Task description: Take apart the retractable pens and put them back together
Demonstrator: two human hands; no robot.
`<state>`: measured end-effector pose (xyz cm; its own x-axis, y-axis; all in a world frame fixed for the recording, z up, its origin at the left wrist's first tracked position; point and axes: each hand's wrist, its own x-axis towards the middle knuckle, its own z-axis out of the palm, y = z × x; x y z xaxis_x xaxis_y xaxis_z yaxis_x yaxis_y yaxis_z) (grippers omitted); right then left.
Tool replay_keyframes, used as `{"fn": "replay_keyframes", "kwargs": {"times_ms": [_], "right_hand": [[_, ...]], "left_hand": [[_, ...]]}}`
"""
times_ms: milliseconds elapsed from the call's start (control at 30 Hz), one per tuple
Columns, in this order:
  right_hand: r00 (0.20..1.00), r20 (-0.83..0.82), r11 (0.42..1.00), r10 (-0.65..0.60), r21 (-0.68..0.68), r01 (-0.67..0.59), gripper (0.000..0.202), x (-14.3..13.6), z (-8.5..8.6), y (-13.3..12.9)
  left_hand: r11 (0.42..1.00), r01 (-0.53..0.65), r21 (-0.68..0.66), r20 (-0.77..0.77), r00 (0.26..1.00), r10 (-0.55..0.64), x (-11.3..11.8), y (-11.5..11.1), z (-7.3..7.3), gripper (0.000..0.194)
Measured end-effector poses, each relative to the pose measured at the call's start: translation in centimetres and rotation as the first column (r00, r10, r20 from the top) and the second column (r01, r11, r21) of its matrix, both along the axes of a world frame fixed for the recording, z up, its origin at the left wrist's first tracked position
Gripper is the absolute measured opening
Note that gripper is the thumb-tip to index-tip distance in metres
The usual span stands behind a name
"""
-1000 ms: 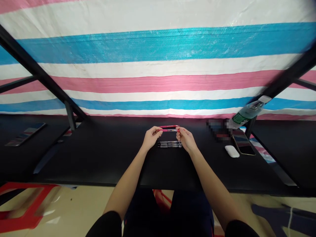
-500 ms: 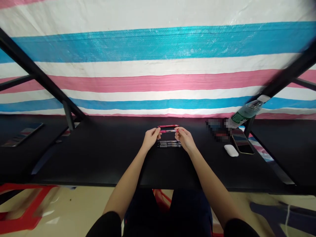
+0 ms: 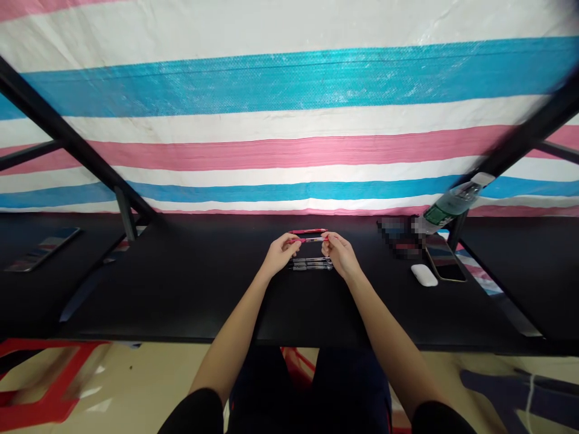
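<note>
A red pen with a clear middle [image 3: 313,240] lies level between my two hands. My left hand [image 3: 281,252] pinches its left end, and my right hand [image 3: 338,250] grips the right end. Just beyond it, another red pen [image 3: 308,231] rests on the black table [image 3: 199,271]. Nearer to me, several clear-and-black pens [image 3: 311,263] lie side by side in a row, their right tips close to my right hand and partly covered by it.
On the right are a tilted water bottle [image 3: 450,208], a phone [image 3: 445,259] and a white earphone case [image 3: 424,275]. Another phone [image 3: 43,249] lies at far left. Black metal bars [image 3: 76,144] slant up at both sides before a striped sheet.
My left hand has shifted slightly right along the red pen, its fingers covering more of the left end. My right hand has barely moved.
</note>
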<state>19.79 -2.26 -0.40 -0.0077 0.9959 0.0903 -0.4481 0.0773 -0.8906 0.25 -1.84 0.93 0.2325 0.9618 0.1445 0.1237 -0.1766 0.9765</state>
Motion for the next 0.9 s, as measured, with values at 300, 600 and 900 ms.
{"fn": "replay_keyframes", "kwargs": {"times_ms": [300,600,900], "right_hand": [[1.0,-0.024,1.0,0.0,-0.019,0.0,0.028,-0.1,0.05,-0.11],[1.0,-0.028,1.0,-0.003,-0.013,0.002,0.023,0.07,-0.05,0.03],[0.998,-0.065,0.999,-0.019,-0.039,0.017,0.02,0.06,0.0,0.01]], "left_hand": [[1.0,-0.015,-0.024,0.007,1.0,0.015,-0.17,0.04,0.05,0.028],[0.998,-0.008,-0.069,0.009,1.0,0.009,-0.14,0.0,0.2,0.032],[0.995,-0.048,-0.091,0.079,0.995,0.056,-0.2,-0.1,0.4,0.03]]}}
